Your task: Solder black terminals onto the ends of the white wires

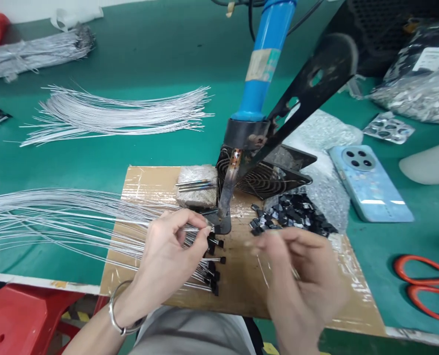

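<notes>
My left hand (pixel 173 249) is closed in a pinch on a thin white wire, just in front of the soldering iron tip (pixel 225 202). A small black piece sits at the wire's end. Below these fingers lie several white wires with black end pieces (pixel 212 271). Blurred by motion, my right hand (pixel 303 281) is closed to the right of them, a thin silvery strand (pixel 263 271) hanging from its fingers. Behind that hand is a pile of small black pieces (pixel 297 214). The blue-handled soldering iron (pixel 254 74) stands tip down in a black metal holder (pixel 315 74).
Long white wires (pixel 64 202) stretch left across the cardboard (pixel 241 291). Another wire bundle (pixel 127 113) lies farther back. A small fan (pixel 264 177) and a pale block (pixel 197 197) stand behind the tip. On the right are a phone (pixel 371 182) and red-handled scissors (pixel 419 283).
</notes>
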`<state>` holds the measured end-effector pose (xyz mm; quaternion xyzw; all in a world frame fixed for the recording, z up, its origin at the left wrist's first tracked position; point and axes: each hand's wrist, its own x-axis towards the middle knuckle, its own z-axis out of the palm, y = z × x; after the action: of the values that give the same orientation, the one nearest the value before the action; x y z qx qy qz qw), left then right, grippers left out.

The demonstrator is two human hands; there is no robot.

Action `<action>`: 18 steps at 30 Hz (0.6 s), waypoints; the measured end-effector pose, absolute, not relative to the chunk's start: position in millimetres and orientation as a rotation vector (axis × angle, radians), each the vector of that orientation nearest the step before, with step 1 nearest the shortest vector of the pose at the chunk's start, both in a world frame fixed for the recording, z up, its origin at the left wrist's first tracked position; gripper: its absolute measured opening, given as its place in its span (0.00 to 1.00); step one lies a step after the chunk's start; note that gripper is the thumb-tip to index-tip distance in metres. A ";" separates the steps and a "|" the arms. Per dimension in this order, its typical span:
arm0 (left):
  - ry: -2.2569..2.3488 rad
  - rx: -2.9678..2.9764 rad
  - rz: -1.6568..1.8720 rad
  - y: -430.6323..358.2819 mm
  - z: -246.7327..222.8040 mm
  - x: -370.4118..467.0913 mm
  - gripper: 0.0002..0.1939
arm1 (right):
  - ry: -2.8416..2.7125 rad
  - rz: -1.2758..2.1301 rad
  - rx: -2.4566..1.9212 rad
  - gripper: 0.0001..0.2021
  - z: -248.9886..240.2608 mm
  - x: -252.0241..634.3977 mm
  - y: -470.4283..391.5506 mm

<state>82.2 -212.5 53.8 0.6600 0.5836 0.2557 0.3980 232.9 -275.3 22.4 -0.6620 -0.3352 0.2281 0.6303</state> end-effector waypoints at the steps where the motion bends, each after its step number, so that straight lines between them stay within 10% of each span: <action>1: 1.465 1.723 0.669 -214.5 53.3 78.6 0.05 | -0.696 0.514 -1.523 0.03 19.7 242.8 -276.0; 7: 1.443 2.092 0.866 -214.8 62.1 45.1 0.08 | -0.476 0.665 -1.382 0.25 -16.8 328.5 -295.1; 18: 1.520 2.920 0.203 -20.4 27.0 5.7 0.12 | -0.595 0.556 -1.467 0.21 -70.7 358.3 -294.9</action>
<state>5.7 -20.4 27.0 0.8826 0.4595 0.0614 -0.0785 358.3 -294.9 -70.7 -0.6505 -0.2638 0.2463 0.6683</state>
